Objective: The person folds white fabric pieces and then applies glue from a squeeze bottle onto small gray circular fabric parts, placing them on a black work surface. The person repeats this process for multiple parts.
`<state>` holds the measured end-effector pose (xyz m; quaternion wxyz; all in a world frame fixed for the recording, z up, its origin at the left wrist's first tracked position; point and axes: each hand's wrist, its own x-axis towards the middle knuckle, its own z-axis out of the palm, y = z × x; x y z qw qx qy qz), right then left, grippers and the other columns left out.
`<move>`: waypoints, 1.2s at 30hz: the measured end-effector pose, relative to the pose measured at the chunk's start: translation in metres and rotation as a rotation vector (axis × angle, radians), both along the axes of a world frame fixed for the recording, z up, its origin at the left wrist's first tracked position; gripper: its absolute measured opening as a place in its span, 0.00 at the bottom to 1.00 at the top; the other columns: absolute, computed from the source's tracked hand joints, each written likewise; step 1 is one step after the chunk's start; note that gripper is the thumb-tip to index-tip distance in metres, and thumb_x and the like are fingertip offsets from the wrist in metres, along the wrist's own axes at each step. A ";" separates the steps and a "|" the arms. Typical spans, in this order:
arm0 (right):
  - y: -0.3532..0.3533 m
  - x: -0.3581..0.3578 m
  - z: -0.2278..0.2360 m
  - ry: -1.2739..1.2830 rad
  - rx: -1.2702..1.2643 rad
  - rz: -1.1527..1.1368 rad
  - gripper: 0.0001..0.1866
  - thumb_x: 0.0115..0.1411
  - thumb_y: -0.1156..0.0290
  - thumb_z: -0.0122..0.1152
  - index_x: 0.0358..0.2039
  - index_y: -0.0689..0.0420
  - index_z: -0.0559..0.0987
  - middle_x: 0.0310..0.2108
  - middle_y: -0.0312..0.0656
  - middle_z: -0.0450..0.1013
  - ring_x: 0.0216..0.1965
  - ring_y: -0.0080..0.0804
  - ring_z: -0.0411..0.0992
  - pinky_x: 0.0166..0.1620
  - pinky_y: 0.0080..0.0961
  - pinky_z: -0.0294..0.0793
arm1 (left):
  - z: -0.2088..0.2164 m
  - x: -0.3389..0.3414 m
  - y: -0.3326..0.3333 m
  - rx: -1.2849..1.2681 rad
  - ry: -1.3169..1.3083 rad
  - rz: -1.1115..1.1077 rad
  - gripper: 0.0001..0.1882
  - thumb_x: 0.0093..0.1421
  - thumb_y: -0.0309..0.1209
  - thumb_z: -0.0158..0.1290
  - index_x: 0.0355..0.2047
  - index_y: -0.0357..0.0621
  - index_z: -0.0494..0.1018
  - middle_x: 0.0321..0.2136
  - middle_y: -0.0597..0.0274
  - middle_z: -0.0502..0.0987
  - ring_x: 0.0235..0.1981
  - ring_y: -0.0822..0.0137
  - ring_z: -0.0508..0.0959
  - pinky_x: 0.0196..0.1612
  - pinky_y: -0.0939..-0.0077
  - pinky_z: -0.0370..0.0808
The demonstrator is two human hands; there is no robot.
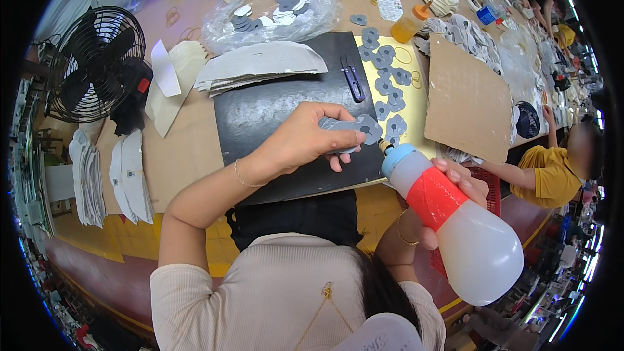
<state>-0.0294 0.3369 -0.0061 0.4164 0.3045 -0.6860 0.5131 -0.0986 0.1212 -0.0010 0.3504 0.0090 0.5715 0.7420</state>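
My left hand (300,138) is closed on a fanned stack of small grey flower-shaped pieces (370,131), the thumb pressing on top. It is over a black board (279,110). In my right hand (463,181) is a tilted white squeeze bottle (482,255) with a red band and a blue cap. The bottle's narrow nozzle (385,145) points at the outermost piece, close to its edge; whether they touch I cannot tell. Beyond my hands, several loose grey pieces (395,96) are scattered over a yellow sheet (416,107). The fingers behind the bottle are partly hidden.
Thread snips (353,82) and a stack of white curved panels (263,65) rest on the board. Around it are a plastic bag of pieces (214,26), an amber bottle (409,25), a cardboard sheet (465,101) and a black fan (97,62). A person in yellow (549,172) sits at right.
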 end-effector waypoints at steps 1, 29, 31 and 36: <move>0.007 -0.003 -0.001 0.024 0.065 0.023 0.44 0.48 0.41 0.63 0.47 0.70 0.63 0.41 0.52 0.65 0.39 0.47 0.73 0.39 0.32 0.78 | 0.000 0.001 0.000 0.010 0.009 0.002 0.09 0.54 0.27 0.59 0.29 0.33 0.72 0.24 0.57 0.76 0.22 0.73 0.76 0.20 0.82 0.74; 0.029 0.002 -0.011 -0.028 0.124 0.094 0.44 0.43 0.44 0.69 0.44 0.72 0.65 0.38 0.49 0.66 0.37 0.44 0.74 0.37 0.31 0.79 | -0.005 0.002 0.015 -0.145 0.119 0.054 0.10 0.58 0.31 0.53 0.31 0.32 0.75 0.20 0.65 0.72 0.17 0.78 0.72 0.16 0.85 0.69; 0.022 0.015 -0.016 -0.116 -0.176 -0.025 0.44 0.43 0.42 0.69 0.45 0.70 0.65 0.37 0.47 0.66 0.37 0.43 0.74 0.38 0.31 0.78 | -0.012 -0.011 0.017 -0.214 0.137 -0.009 0.11 0.58 0.31 0.52 0.31 0.33 0.75 0.20 0.65 0.72 0.17 0.78 0.71 0.16 0.85 0.69; 0.040 0.026 -0.021 -0.171 -0.444 -0.138 0.42 0.44 0.44 0.69 0.45 0.68 0.66 0.36 0.44 0.65 0.37 0.40 0.73 0.41 0.32 0.77 | -0.036 -0.054 0.043 -0.500 0.364 -0.245 0.13 0.56 0.34 0.53 0.30 0.35 0.76 0.16 0.64 0.71 0.14 0.76 0.70 0.14 0.83 0.66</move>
